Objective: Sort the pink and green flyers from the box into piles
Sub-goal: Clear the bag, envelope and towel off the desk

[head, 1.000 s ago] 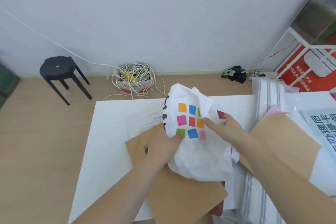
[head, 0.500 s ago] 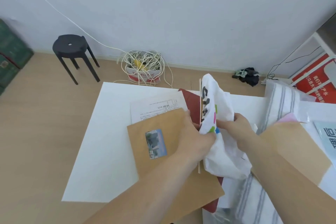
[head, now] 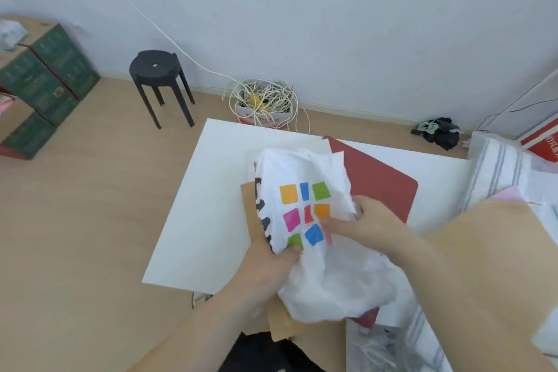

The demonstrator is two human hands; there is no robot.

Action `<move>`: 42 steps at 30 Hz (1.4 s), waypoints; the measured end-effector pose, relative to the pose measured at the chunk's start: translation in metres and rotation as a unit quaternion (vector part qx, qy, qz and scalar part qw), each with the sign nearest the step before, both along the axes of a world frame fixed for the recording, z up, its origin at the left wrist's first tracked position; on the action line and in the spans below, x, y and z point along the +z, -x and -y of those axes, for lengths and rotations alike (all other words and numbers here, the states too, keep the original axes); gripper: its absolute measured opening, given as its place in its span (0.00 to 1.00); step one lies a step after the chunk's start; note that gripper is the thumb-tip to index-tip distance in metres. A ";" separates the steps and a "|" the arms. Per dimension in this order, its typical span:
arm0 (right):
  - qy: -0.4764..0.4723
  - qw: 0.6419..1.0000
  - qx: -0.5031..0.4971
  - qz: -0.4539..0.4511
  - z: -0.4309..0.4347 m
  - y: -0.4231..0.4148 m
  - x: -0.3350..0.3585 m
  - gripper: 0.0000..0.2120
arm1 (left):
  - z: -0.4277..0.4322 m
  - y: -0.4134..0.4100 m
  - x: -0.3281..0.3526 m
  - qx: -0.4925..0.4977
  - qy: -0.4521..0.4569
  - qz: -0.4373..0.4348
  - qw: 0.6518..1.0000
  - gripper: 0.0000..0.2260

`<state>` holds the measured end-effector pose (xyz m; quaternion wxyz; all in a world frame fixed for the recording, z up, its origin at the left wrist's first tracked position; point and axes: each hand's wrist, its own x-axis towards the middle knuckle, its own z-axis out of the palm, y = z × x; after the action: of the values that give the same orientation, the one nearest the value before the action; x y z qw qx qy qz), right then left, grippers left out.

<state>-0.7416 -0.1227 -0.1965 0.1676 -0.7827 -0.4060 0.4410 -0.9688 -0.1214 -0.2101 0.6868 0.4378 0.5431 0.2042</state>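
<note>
A crumpled white plastic bag [head: 329, 275] printed with coloured squares sits over the middle of the white table [head: 211, 196]. My left hand [head: 268, 266] grips the bag's lower left edge, thumb on top. My right hand [head: 368, 223] pinches the bag's right side near the squares. Under the bag lie a brown envelope [head: 250, 211] and a dark red folder [head: 380, 181]. A cardboard box flap [head: 495, 251] stands at the right, with a pink sheet [head: 507, 195] peeking behind it. No green flyer is visible.
Striped white cloth [head: 495, 172] lies at the table's right side. On the floor beyond stand a black stool [head: 157, 69], a tangle of white cord in a small box [head: 265, 106], green crates [head: 42, 78] at left and dark rags [head: 437, 131] by the wall.
The bag, seen edge-on half a second ago, is turned flat again with the squares facing up. Both hands have shifted their hold on it. The view has swung left.
</note>
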 end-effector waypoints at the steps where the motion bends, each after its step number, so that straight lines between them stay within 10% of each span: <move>1: 0.011 0.999 0.025 0.037 0.002 0.011 -0.017 0.31 | 0.003 0.006 -0.005 -0.008 -0.027 -0.044 0.999 0.14; 5: 0.022 0.981 0.041 0.188 0.005 0.029 -0.042 0.45 | 0.001 0.029 -0.022 0.037 -0.063 -0.161 0.984 0.26; 14: 0.015 0.989 -0.070 0.127 0.009 0.026 -0.043 0.53 | -0.001 0.032 -0.022 0.144 0.052 -0.098 0.983 0.22; 32: -0.019 0.973 -0.228 -0.012 0.024 0.013 -0.033 0.28 | -0.014 0.008 -0.012 -0.106 -0.164 -0.301 0.933 0.21; 37: -0.033 0.944 -0.280 -0.170 0.041 -0.001 -0.028 0.18 | -0.009 -0.011 -0.003 -0.087 -0.114 -0.110 0.984 0.15; 42: -0.107 0.930 -0.292 -0.193 0.050 0.004 -0.015 0.15 | -0.021 -0.005 -0.024 -0.014 -0.140 -0.176 0.974 0.16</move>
<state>-0.7458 -0.1725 -0.2115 0.4471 -0.7438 -0.1639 0.4691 -0.9639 -0.0999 -0.2336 0.5154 0.5664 0.6150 0.1882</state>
